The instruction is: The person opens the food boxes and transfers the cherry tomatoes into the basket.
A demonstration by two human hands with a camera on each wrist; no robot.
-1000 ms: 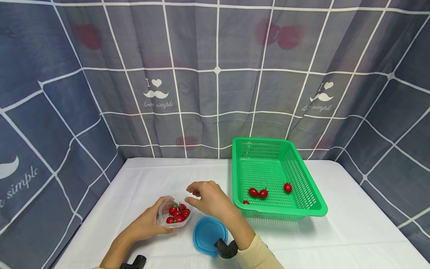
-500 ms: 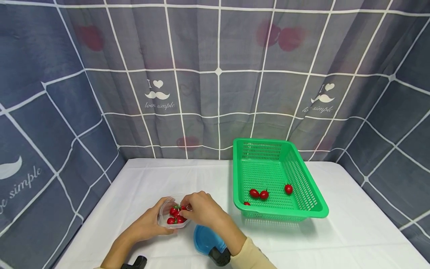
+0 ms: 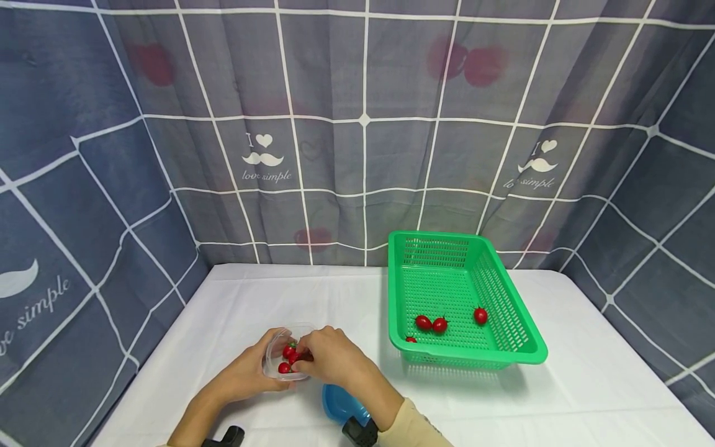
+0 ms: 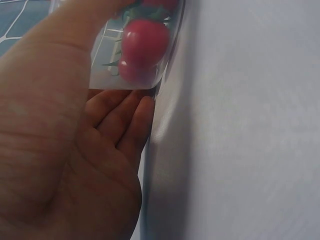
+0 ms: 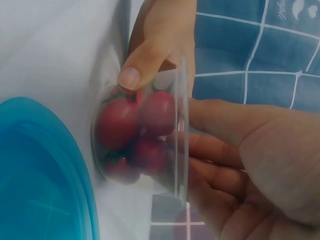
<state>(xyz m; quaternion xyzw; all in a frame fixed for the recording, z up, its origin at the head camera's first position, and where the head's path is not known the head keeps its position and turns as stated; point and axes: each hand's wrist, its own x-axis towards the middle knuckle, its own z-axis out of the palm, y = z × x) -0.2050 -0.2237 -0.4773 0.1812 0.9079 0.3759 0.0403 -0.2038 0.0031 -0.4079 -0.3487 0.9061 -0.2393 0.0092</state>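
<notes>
Lower left of center, the left hand [image 3: 244, 374] grips a clear plastic tub [image 5: 182, 90] mouth-up, long axis unclear, the right hand [image 3: 333, 358] reaching among round red tomatoes [image 3: 288, 352], grasp hidden.

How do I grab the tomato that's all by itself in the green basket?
Probably from straight above: pinch the lone tomato around its plump red middle, thumb on one side and fingertips on the other. The green basket has walls all around but an open top, and no other tomato touches its sides.
</notes>
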